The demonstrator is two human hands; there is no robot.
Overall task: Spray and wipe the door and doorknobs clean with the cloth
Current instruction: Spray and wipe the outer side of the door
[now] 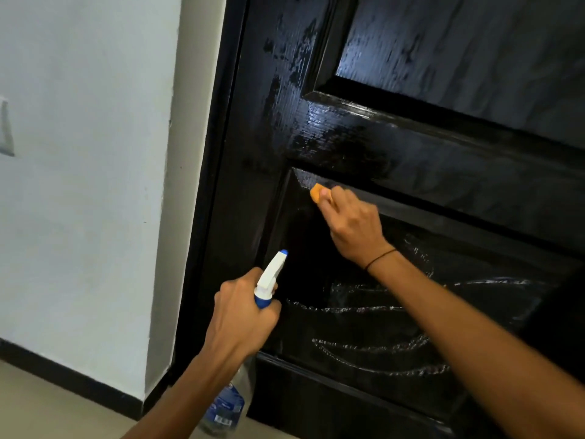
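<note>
We see a glossy black panelled door (411, 147) filling the right side of the view, its frame meeting a pale wall (79, 185) on the left. The right hand (351, 223) presses an orange cloth (317, 192) against the upper left corner of the door's lower recessed panel, just under the horizontal rail; the fingers are curled round the cloth, and only a small fold of it shows past the fingertips. A thin dark band (380, 258) circles that wrist. The left hand (242, 315) grips the neck of a spray bottle (269, 280) near the left edge of the same panel, fingers wrapped tight round it, the white trigger head with its blue tip pointing up toward the door. The bottle's clear body (226, 407) hangs below the wrist, a blue label on it. Streaks of wet foam (380, 340) arc across the lower panel beneath the right forearm, and damp smears shine on the rail and the stile above. A black skirting board (63, 375) runs along the foot of the wall above a light floor (47, 416). No doorknob lies within our view.
</note>
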